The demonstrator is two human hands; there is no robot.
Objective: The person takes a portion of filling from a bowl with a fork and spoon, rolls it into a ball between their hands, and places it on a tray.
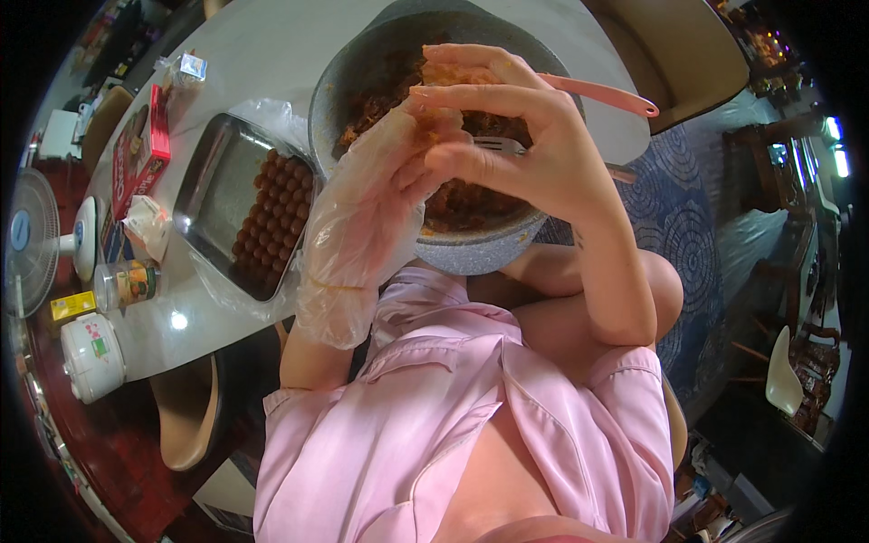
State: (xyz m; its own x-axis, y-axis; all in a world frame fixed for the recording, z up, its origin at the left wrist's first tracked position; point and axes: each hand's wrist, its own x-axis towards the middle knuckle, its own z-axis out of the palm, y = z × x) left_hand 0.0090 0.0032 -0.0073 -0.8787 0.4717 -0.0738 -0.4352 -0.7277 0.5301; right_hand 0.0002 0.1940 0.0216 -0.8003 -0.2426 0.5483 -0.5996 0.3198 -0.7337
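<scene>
My left hand [380,197] wears a clear plastic glove, banded near the wrist and smeared with orange-brown residue at the fingers. My bare right hand [550,129] curves around the gloved fingertips, its thumb and fingers spread; residue clings to it too. Whether a small lump sits between the hands is hidden. Both are above a grey speckled pot [468,254] holding dark brown sticky paste [468,207]. A pink-handled utensil [601,94] leans over the pot's right rim. Beneath my right hand shows a slotted metal utensil head [501,144], perhaps a fork.
Left of the pot, a metal tray [224,170] holds rows of brown balls [275,217] on the white table [271,47]. Beyond it are a red box [142,153], a plastic jar [127,284], a white lidded container [95,356] and a fan [34,234]. A chair [679,54] stands at upper right.
</scene>
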